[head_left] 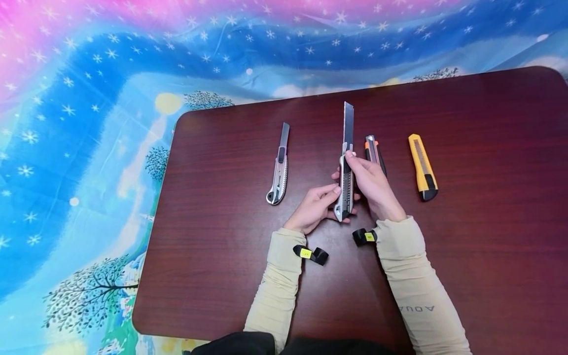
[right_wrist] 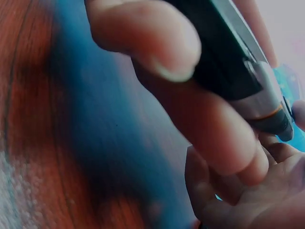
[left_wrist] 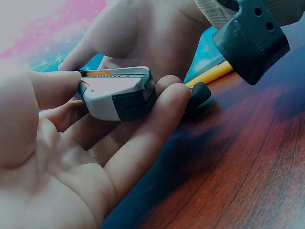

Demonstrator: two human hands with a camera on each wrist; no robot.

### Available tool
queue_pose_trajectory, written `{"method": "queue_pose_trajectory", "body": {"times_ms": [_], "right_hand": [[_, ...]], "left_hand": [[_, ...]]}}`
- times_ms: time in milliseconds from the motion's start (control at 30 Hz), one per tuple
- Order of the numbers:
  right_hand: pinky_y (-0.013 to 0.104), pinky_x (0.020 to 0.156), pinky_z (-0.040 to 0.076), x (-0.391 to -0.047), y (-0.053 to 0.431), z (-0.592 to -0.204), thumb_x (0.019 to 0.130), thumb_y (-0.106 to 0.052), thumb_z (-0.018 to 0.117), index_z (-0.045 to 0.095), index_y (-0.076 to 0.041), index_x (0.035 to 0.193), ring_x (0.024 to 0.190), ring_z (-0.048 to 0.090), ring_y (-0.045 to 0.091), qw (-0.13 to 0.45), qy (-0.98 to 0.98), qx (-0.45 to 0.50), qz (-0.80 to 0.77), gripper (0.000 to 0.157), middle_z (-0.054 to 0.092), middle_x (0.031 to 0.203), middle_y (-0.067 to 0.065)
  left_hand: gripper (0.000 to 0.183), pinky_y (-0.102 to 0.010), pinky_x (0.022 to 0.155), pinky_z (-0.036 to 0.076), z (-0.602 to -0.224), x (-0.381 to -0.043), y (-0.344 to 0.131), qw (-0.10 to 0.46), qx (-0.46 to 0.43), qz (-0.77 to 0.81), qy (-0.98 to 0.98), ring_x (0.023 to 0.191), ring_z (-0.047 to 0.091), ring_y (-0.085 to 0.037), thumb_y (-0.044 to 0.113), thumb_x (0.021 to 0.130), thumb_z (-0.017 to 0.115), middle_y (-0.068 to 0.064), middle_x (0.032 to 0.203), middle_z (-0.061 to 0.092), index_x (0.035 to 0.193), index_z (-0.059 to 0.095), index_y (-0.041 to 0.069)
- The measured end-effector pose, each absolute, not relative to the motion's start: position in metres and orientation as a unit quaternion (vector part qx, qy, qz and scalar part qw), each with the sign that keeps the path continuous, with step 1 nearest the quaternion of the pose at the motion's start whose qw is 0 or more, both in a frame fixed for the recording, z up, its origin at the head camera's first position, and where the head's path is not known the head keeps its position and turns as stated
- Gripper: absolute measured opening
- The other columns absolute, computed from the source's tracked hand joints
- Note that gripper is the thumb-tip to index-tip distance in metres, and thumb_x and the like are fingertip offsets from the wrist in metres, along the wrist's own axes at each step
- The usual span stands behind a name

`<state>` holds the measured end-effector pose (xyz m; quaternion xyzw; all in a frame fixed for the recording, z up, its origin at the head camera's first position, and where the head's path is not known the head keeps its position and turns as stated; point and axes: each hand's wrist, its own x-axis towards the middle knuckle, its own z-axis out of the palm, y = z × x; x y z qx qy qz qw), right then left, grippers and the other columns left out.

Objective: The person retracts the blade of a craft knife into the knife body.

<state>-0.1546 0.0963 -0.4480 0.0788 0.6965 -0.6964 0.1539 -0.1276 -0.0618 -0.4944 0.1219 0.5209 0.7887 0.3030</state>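
Note:
A large silver and black snap-off utility knife [head_left: 348,190] is held upright over the table, its long blade [head_left: 348,121] extended away from the body. The left hand [head_left: 312,208] holds the lower end of the handle, thumb on one side and fingers beneath. Near the blade end, the right hand [head_left: 377,190] grips the handle with its thumb close to the top. In the left wrist view the handle's butt end [left_wrist: 119,98] lies between thumb and fingers. The right wrist view shows fingers [right_wrist: 205,124] along the dark handle [right_wrist: 224,57]; the blade is out of sight there.
On the dark red wooden table [head_left: 213,246], a silver cutter [head_left: 278,172] with its blade out lies to the left. An orange and black cutter [head_left: 373,149] is partly hidden behind the right hand. Farther right lies a yellow cutter [head_left: 419,158]. A patterned cloth [head_left: 111,98] surrounds the far and left edges.

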Motion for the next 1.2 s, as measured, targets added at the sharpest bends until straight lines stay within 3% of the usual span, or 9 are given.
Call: {"method": "queue_pose_trajectory", "body": {"times_ms": [133, 367, 500, 967, 1200], "right_hand": [[0.022, 0.074, 0.051, -0.1560, 0.0962, -0.4485, 0.095, -0.055, 0.049, 0.061, 0.004, 0.115, 0.080, 0.067, 0.011, 0.157, 0.690, 0.071, -0.703, 0.063, 0.073, 0.081, -0.007], [0.020, 0.071, 0.052, -0.1559, 0.0956, -0.4481, 0.097, -0.049, 0.049, 0.062, 0.001, 0.113, 0.081, 0.068, 0.010, 0.173, 0.668, 0.052, -0.722, 0.054, 0.073, 0.081, -0.008], [0.020, 0.071, 0.052, -0.1556, 0.0952, -0.4477, 0.098, -0.045, 0.051, 0.063, -0.003, 0.108, 0.078, 0.066, 0.008, 0.171, 0.660, 0.047, -0.730, 0.046, 0.073, 0.080, -0.009], [0.020, 0.072, 0.052, -0.1527, 0.0920, -0.4426, 0.100, -0.040, 0.050, 0.056, 0.009, 0.117, 0.079, 0.065, 0.009, 0.171, 0.672, 0.038, -0.719, 0.052, 0.071, 0.079, -0.010], [0.018, 0.072, 0.051, -0.1524, 0.0925, -0.4434, 0.100, -0.040, 0.049, 0.057, 0.008, 0.118, 0.078, 0.064, 0.007, 0.162, 0.689, 0.029, -0.706, 0.052, 0.070, 0.079, -0.013]], "left_hand": [[0.042, -0.048, 0.077, 0.060, -0.4958, -0.1285, -0.0618, 0.299, 0.125, 0.787, 0.524, 0.094, 0.070, -0.032, 0.019, 0.105, 0.040, -0.037, 0.130, 0.052, 0.135, 0.048, -0.009], [0.042, -0.042, 0.080, 0.061, -0.4943, -0.1283, -0.0616, 0.302, 0.129, 0.783, 0.529, 0.108, 0.052, -0.060, 0.016, 0.105, 0.037, -0.039, 0.129, 0.051, 0.134, 0.045, -0.013], [0.041, -0.037, 0.080, 0.060, -0.4919, -0.1271, -0.0616, 0.307, 0.127, 0.785, 0.524, 0.112, 0.051, -0.059, 0.014, 0.105, 0.037, -0.039, 0.131, 0.049, 0.135, 0.044, -0.013], [0.042, -0.033, 0.080, 0.060, -0.4927, -0.1257, -0.0637, 0.317, 0.110, 0.781, 0.527, 0.117, 0.051, -0.055, 0.016, 0.105, 0.037, -0.039, 0.132, 0.049, 0.140, 0.042, -0.008], [0.042, -0.035, 0.079, 0.060, -0.4931, -0.1257, -0.0623, 0.322, 0.099, 0.788, 0.515, 0.117, 0.050, -0.055, 0.015, 0.105, 0.037, -0.037, 0.134, 0.048, 0.140, 0.043, -0.007]]}}
